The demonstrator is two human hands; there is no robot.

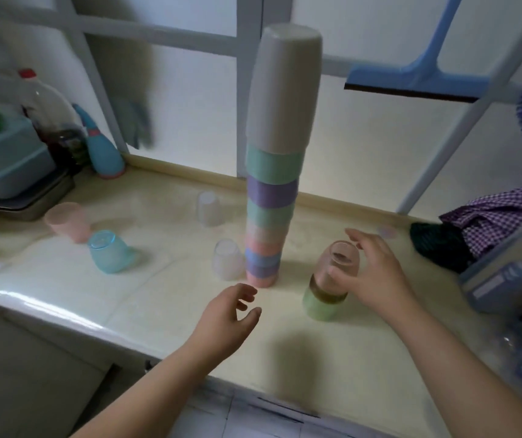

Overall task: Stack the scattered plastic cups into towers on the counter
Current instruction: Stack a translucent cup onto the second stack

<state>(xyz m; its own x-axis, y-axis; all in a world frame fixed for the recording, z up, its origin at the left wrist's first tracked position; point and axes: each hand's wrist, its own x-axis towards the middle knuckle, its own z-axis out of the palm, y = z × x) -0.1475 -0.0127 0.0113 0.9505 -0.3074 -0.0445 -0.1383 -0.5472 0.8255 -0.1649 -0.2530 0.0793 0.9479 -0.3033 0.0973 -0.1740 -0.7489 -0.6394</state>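
Towers (272, 172): two; loose cups (111, 251): four.

Soft daylight comes through the frosted window (190, 99). The counter (164, 298) edge shines white. Faint shadows lie under the hands. Everything looks blurry, and the sides bend.

Purple checked cloth (487, 216), blue squeegee (411, 77)

Bare counter (164, 305) before tall tower (272, 197); clear cup (227, 259) alongside.
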